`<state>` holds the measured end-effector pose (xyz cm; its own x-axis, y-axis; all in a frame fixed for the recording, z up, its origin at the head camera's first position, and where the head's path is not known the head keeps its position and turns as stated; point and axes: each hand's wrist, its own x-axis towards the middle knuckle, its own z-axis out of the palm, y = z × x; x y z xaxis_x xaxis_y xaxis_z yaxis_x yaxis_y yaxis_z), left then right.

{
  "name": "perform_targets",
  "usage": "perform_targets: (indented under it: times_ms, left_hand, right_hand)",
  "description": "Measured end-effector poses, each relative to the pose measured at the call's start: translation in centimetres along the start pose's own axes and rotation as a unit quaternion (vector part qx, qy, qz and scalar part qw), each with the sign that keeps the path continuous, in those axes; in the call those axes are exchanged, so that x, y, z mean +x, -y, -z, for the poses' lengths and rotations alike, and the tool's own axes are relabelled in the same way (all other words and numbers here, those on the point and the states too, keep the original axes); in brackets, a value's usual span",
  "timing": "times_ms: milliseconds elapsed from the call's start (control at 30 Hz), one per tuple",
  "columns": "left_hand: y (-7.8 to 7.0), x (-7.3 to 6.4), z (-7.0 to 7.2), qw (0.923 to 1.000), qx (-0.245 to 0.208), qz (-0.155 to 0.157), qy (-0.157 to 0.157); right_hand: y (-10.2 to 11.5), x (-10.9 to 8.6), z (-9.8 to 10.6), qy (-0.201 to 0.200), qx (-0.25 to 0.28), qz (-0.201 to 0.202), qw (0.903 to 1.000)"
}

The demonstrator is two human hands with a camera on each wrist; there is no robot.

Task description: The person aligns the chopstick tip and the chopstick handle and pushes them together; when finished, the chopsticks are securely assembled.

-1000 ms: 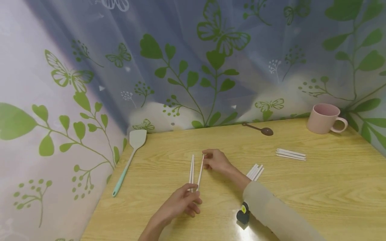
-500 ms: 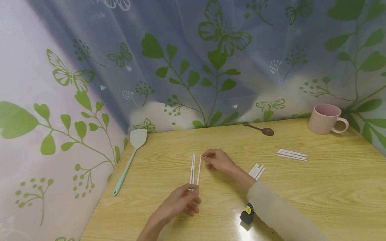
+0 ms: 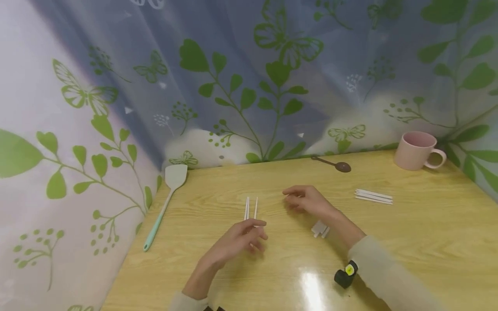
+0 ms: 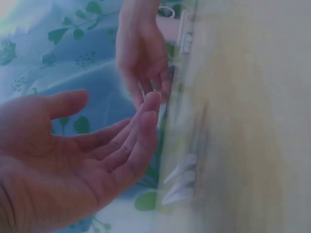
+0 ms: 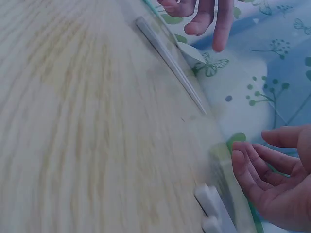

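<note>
Three slim white chopsticks (image 3: pixel 247 209) lie lengthwise on the table in the head view, two close together and one a little to their right. My left hand (image 3: pixel 238 240) hovers over their near ends, hiding them, with its fingers loosely extended; the left wrist view shows its palm (image 4: pixel 92 165) holding nothing. Off to the right of the chopsticks, my right hand (image 3: pixel 309 201) hangs above the table, fingers relaxed and apart from them. Beneath the right forearm, a bunch of white chopsticks (image 3: pixel 320 229) is partly hidden. Another row of white chopsticks (image 3: pixel 373 196) lies farther right.
A spatula (image 3: pixel 165 207) with a mint handle lies along the table's left side. At the back are a brown spoon (image 3: pixel 342 166) and a pink mug (image 3: pixel 414 151). Patterned curtain (image 3: pixel 233 86) borders the table (image 3: pixel 408 242) behind and at the sides.
My right hand has let go of the third chopstick, now lying beside the pair, and moved right. My left hand has released its near end and shifted slightly up and right.
</note>
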<state>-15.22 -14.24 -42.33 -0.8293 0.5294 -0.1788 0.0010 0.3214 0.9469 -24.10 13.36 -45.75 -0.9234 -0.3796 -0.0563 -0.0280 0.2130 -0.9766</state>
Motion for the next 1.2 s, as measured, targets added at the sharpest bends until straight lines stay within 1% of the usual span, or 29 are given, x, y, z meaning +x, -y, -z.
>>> perform_targets:
  times_ms: [133, 267, 467, 567, 700, 800, 933, 1033, 1200]
  left_hand:
    - [-0.6, 1.3, 0.2, 1.0000, 0.004, -0.008, -0.002]
    - [-1.3, 2.7, 0.2, 0.9997, 0.005, -0.022, 0.006]
    - [-2.5, 4.3, -0.4, 0.9989, 0.007, -0.043, 0.015]
    - [-3.0, 5.4, -1.1, 0.9990, -0.003, -0.040, 0.017]
    - [-2.9, 7.2, -2.3, 0.9993, -0.011, -0.032, 0.016]
    - [-2.7, 8.6, -3.2, 0.9995, -0.004, -0.030, 0.012]
    - [-2.4, 10.3, -4.5, 0.9995, -0.001, -0.031, 0.002]
    - [-2.0, 11.3, -5.4, 0.9994, 0.006, -0.034, -0.004]
    - [-1.6, 12.5, -7.0, 0.9986, 0.037, -0.031, -0.022]
  right_hand:
    - [-0.1, -1.4, 2.2, -0.002, 0.015, 0.005, 0.9999]
    - [-0.4, -2.8, 4.7, -0.011, 0.012, 0.007, 0.9998]
    - [-0.8, -4.8, 7.6, -0.034, 0.002, -0.001, 0.9994]
    - [-1.1, -5.6, 8.5, -0.049, -0.010, -0.003, 0.9987]
    - [-1.6, -6.5, 9.5, -0.072, -0.049, -0.005, 0.9962]
    - [-2.0, -7.0, 10.4, -0.088, -0.082, -0.017, 0.9925]
    - [-2.3, -7.5, 11.7, -0.108, -0.104, -0.035, 0.9881]
    - [-2.5, -7.9, 12.6, -0.116, -0.111, -0.040, 0.9862]
    - [-2.8, -8.5, 14.2, -0.123, -0.136, -0.047, 0.9820]
